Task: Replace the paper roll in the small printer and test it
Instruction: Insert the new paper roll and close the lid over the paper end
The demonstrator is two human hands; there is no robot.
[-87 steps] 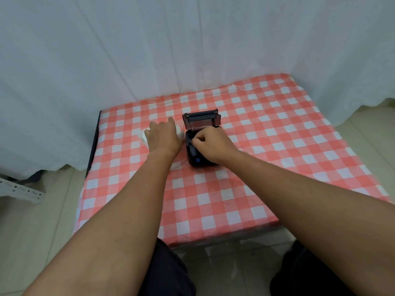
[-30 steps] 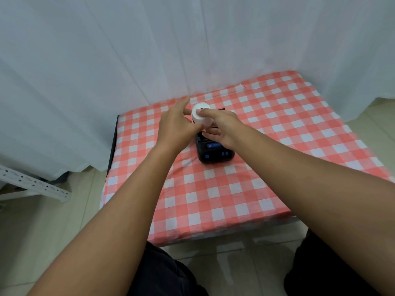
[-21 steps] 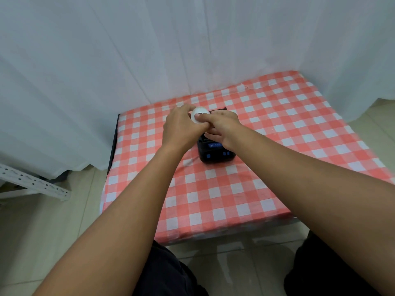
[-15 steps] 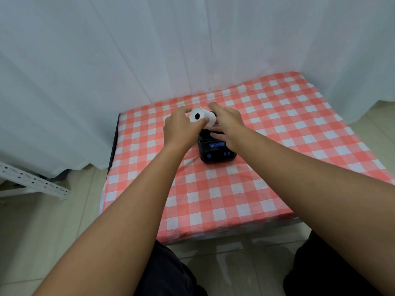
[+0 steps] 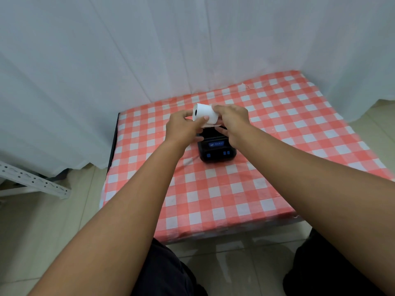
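A: Now, where is the paper roll held?

B: Above the printer, clear of it, its dark core hole turned leftward. It is gripped by the left hand underneath and the right hand at its far end.

A: And the printer?

B: It is set on the checked tablecloth, blue buttons facing the person.

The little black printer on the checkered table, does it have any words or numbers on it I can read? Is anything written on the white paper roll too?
Printer: its blue label strip has light marks, too small and blurred to read.
Printer's blue buttons: no readable signs.
Paper roll, held in the left hand and right hand: plain white, no writing visible.
Tablecloth: checks only, no text.
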